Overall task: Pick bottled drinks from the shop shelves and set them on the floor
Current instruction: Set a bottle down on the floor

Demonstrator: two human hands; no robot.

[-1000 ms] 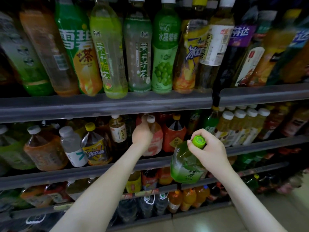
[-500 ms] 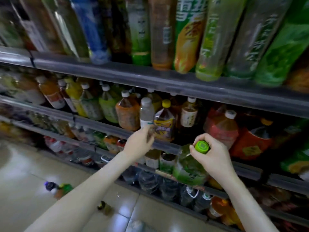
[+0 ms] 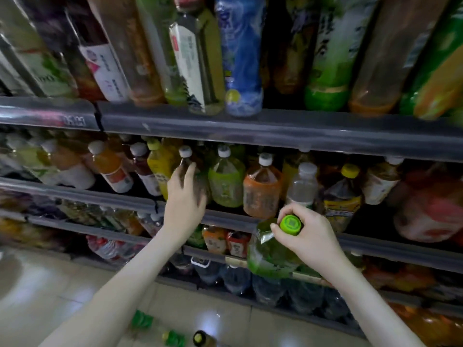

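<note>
My right hand (image 3: 309, 236) grips a green tea bottle (image 3: 269, 254) by its neck, just under the bright green cap, and holds it in front of the lower shelves. My left hand (image 3: 185, 196) reaches into the middle shelf and wraps around a dark bottle with a white cap (image 3: 186, 156), standing between a yellow bottle (image 3: 160, 164) and a light green bottle (image 3: 226, 181). Most of the dark bottle's body is hidden behind my hand.
The shelves (image 3: 275, 132) hold several rows of bottled drinks above, beside and below my hands. On the tiled floor (image 3: 50, 291) at the bottom lie a few bottles (image 3: 172, 338), with green labels and a yellow cap. Grey shelf rails jut out toward me.
The view has swung left along the shelves. My left hand has moved from near the clear bottle to the dark white-capped bottle. The right hand still holds the green bottle.
</note>
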